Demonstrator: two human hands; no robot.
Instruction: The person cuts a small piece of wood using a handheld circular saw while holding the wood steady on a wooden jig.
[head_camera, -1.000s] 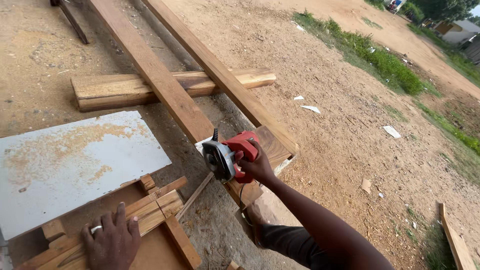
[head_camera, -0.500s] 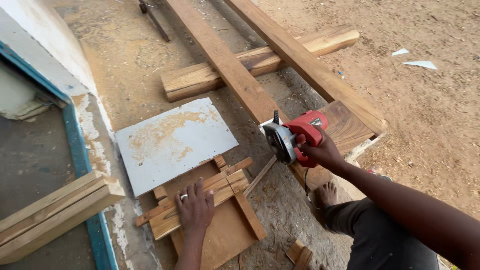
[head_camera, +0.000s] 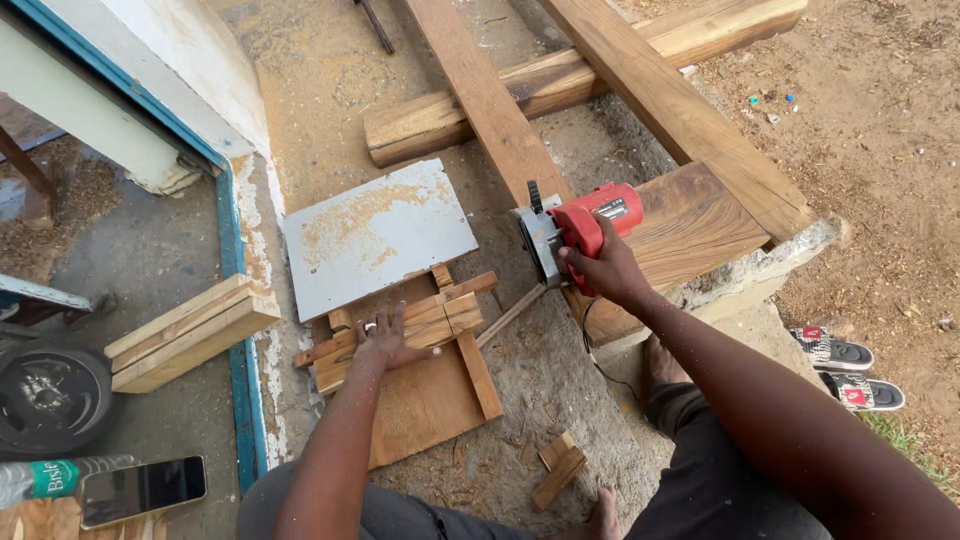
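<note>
My right hand grips a red circular saw at the near end of a long wooden plank that rests on a dark wood slab. My left hand, with a ring on one finger, lies flat on a bundle of thin wooden strips stacked on a small brown board. A thin stick leans from the strips toward the saw. The saw's cord hangs down past my knee.
A grey metal sheet lies beyond the strips. A second plank and a crosswise beam lie farther out. Stacked wood pieces, a phone, a bottle, a black wheel, sandals and a wood offcut surround me.
The view has swung left and down, bringing the wall, blue edge and floor items into sight. My left hand has settled on the strips; the saw stays at the plank's end.
</note>
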